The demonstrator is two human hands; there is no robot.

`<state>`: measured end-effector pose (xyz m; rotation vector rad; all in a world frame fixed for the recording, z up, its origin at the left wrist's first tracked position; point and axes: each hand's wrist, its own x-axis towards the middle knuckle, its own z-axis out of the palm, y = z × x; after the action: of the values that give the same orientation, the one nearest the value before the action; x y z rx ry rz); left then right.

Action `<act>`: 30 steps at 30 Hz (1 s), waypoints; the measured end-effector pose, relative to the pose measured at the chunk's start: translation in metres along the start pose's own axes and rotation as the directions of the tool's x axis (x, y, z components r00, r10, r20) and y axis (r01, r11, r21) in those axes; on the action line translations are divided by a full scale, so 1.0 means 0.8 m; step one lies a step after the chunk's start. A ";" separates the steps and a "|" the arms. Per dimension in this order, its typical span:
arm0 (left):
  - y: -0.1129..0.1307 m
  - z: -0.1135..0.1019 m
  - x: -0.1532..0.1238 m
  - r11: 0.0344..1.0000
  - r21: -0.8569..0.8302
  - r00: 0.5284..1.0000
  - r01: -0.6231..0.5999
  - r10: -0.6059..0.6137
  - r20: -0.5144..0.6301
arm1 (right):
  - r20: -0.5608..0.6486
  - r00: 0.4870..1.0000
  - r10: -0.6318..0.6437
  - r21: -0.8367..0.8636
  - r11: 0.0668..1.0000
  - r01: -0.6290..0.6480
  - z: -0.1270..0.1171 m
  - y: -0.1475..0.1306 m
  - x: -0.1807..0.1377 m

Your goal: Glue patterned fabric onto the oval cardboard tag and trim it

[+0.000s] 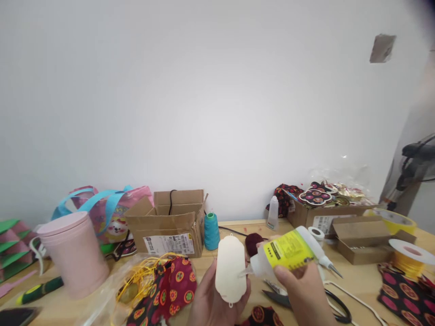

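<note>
Upright in my left hand (208, 296) is a cream-coloured flat plaque (231, 267) with scalloped ends and a small loop at top and bottom. My fingers wrap its sides from below. My right hand (302, 283) grips a glue bottle (288, 249) with a yellow label, tilted so its clear nozzle points left. The nozzle tip is at the plaque's face, near its right edge; whether it touches I cannot tell. Beneath my right hand lie black-handled scissors (343, 312), partly covered. A dark red ball of yarn (254, 244) sits behind the bottle.
Patterned fabric (176, 285) and yellow cord (142, 276) lie left of my hands. Behind stand an open cardboard box (166, 226), a teal thread cone (211, 232) and a small white bottle (273, 213). A pink canister (73, 253) is at left, a ribbon spool (413, 253) at right.
</note>
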<state>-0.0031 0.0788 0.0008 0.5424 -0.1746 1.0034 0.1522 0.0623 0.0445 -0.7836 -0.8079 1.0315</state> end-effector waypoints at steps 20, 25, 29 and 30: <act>-0.020 0.015 0.004 0.972 0.036 0.955 0.231 -0.219 -0.198 | 0.264 0.964 0.035 -0.054 0.998 -0.021 0.013 -0.004 -0.035; -0.017 0.016 0.002 0.973 0.034 0.956 0.229 -0.218 -0.197 | 0.221 0.975 -0.020 0.015 1.000 0.017 0.017 -0.018 -0.033; -0.018 0.018 0.003 0.975 0.045 0.960 0.217 -0.204 -0.194 | 0.291 0.957 -0.017 0.039 0.999 0.006 0.013 -0.011 -0.032; -0.019 0.018 0.004 0.976 0.047 0.959 0.212 -0.198 -0.204 | 0.302 0.953 -0.014 0.033 0.999 0.004 0.012 -0.008 -0.032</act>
<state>0.0127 0.0673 0.0090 0.5083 0.0934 0.8564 0.1390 0.0381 0.0493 -0.6008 -1.0524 1.1704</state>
